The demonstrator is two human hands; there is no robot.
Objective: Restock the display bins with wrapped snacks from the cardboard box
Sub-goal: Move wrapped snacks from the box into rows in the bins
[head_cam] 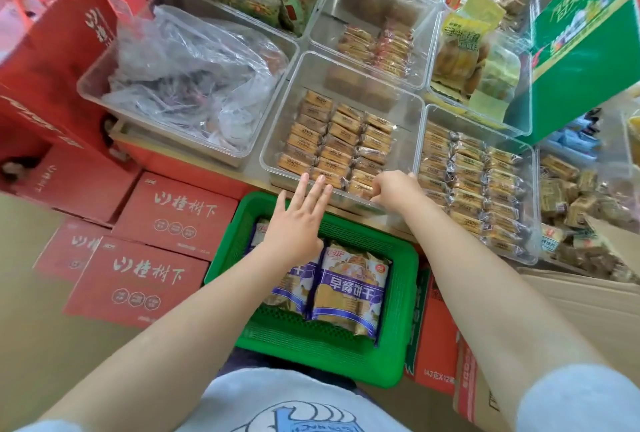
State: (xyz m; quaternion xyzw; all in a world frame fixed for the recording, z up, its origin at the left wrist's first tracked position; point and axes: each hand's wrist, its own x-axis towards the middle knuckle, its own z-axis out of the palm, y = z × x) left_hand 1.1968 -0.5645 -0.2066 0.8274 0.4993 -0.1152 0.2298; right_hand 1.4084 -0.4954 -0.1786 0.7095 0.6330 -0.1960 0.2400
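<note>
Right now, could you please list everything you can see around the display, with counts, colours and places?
Clear display bins: at least seven, transparent, on the shelf ahead.
Wrapped snacks: many, tan-gold wrappers, in rows in the centre bin.
More wrapped snacks: many, gold, in rows in the bin to its right.
Crumpled plastic bag: one, clear, filling the left bin.
Green basket: one, below the shelf edge.
Biscuit packs: at least two, blue and yellow, lying in the basket.
Red cartons: several, stacked at left.
Green carton: one, upper right.
Left hand: open, fingers straight, over the basket.
Right hand: fingers curled at the centre bin's front row.
</note>
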